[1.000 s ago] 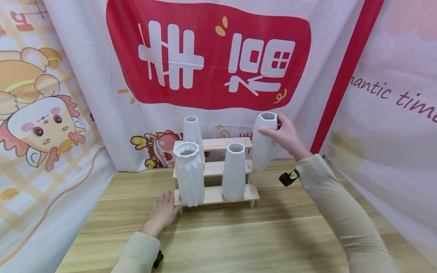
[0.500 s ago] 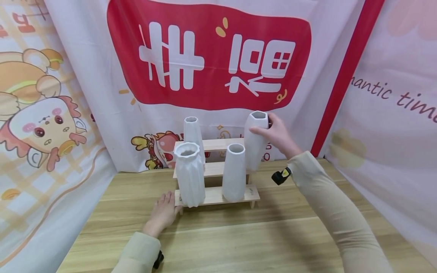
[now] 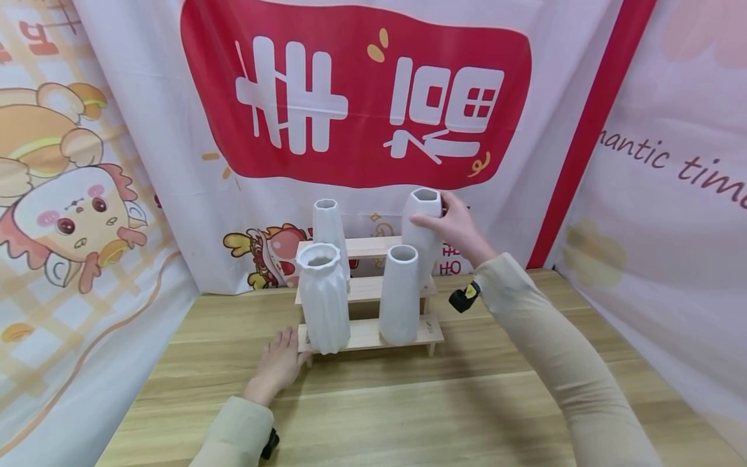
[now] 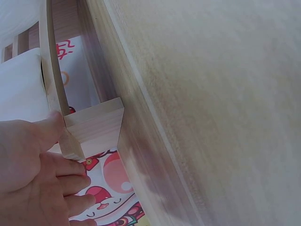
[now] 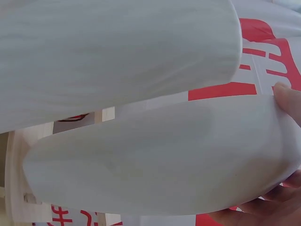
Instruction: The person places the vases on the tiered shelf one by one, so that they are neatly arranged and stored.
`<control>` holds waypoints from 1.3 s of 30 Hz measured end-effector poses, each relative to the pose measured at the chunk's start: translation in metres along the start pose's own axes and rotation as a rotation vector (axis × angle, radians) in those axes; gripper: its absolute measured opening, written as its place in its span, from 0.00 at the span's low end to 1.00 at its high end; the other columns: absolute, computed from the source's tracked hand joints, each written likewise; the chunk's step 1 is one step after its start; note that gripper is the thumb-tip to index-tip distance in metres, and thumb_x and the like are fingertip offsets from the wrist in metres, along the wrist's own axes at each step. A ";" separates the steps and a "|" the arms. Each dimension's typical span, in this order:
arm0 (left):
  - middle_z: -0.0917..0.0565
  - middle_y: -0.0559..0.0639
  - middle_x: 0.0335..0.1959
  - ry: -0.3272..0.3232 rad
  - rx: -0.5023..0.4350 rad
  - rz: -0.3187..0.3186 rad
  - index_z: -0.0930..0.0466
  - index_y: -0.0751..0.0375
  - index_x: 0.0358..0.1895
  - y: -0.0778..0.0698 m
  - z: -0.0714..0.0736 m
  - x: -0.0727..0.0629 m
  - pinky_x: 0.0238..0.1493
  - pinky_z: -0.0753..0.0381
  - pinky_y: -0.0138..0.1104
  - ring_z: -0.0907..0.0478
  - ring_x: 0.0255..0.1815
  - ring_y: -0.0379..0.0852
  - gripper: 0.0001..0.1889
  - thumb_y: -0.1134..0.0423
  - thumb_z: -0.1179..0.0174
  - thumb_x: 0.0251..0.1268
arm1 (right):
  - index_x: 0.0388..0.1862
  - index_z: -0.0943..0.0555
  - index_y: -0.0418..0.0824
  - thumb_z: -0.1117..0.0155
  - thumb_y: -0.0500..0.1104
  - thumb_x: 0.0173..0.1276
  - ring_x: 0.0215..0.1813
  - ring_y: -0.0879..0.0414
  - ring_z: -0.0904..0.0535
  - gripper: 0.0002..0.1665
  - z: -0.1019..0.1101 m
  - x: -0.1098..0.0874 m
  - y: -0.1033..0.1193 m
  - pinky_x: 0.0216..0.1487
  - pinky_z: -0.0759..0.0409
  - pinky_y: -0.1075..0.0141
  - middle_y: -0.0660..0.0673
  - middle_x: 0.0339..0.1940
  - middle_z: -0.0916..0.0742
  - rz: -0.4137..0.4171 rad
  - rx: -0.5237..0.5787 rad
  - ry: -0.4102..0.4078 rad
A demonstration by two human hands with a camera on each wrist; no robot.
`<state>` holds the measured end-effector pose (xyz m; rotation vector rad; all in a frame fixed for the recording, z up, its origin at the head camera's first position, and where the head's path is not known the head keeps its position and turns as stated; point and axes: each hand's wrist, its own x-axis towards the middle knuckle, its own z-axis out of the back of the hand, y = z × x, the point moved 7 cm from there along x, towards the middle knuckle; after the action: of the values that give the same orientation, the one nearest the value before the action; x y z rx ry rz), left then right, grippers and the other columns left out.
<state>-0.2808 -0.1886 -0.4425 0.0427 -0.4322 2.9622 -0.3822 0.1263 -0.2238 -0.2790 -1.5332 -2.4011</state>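
Observation:
My right hand [image 3: 455, 227] grips a white faceted vase [image 3: 428, 250] near its angular mouth, thumb in front and fingers behind. In the right wrist view its base overlaps a board of the three-step wooden stand [image 3: 364, 332]; whether they touch I cannot tell. My left hand [image 3: 280, 361] holds the left end of the stand's lowest board [image 4: 73, 146], between thumb and fingers. On that step are a ruffled-mouth white vase [image 3: 323, 301] at left and a smooth tapering white vase [image 3: 400, 298] at right. Behind, a slim white vase [image 3: 329, 224] stands at left, its base hidden.
The stand rests on a wood-grain table [image 3: 373, 415]. Close behind hangs a printed cloth backdrop [image 3: 362, 97] with a red panel, and cloth walls flank both sides. The smooth vase stands directly in front of the held one.
My right hand has carried the faceted vase leftward, from beyond the stand's right end to above or on its right side. The left hand and other vases stay put.

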 end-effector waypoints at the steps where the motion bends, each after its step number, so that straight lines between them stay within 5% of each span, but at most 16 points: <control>1: 0.45 0.76 0.65 0.002 -0.003 0.002 0.47 0.82 0.64 0.000 0.000 0.000 0.63 0.53 0.59 0.50 0.66 0.71 0.32 0.56 0.53 0.71 | 0.64 0.36 0.49 0.28 0.60 0.48 0.50 0.51 0.26 0.46 -0.001 0.001 0.000 0.45 0.22 0.53 0.48 0.55 0.25 -0.002 0.004 -0.001; 39: 0.44 0.76 0.65 -0.007 -0.008 0.005 0.47 0.83 0.64 -0.002 0.004 -0.003 0.63 0.53 0.60 0.49 0.65 0.71 0.33 0.56 0.52 0.70 | 0.58 0.33 0.48 0.28 0.58 0.49 0.46 0.55 0.25 0.40 -0.049 0.011 0.009 0.44 0.21 0.59 0.51 0.49 0.22 0.021 -0.001 0.047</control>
<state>-0.2779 -0.1886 -0.4387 0.0514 -0.4453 2.9663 -0.3904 0.0763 -0.2330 -0.2361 -1.5020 -2.3752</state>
